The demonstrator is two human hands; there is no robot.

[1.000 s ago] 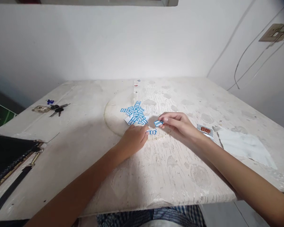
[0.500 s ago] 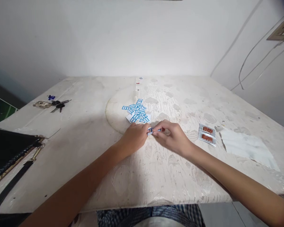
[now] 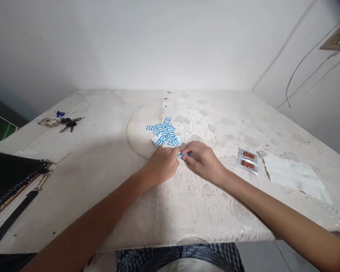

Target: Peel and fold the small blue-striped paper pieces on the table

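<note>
Between my two hands is a small white strip with blue edging (image 3: 183,155), mostly covered by my fingers. My left hand (image 3: 163,165) pinches its left end. The fingertips of my right hand (image 3: 202,160) close on its right end, and a dark bit shows near them. Just beyond my hands lies a loose pile of small white pieces with blue outlines (image 3: 164,132). Under that pile is a white paper (image 3: 156,141), partly hidden by the pieces.
To the right lie a blister pack with two reddish-brown pieces (image 3: 248,160) and a white paper sheet (image 3: 297,179). Keys (image 3: 69,122) and a small blue object (image 3: 60,113) are at left, above a black bag (image 3: 14,177). A wall socket (image 3: 336,39) has hanging wires.
My right hand has shifted slightly left and up, closer to my left hand. Less of the blue-edged strip shows between them. The pile looks much the same.
</note>
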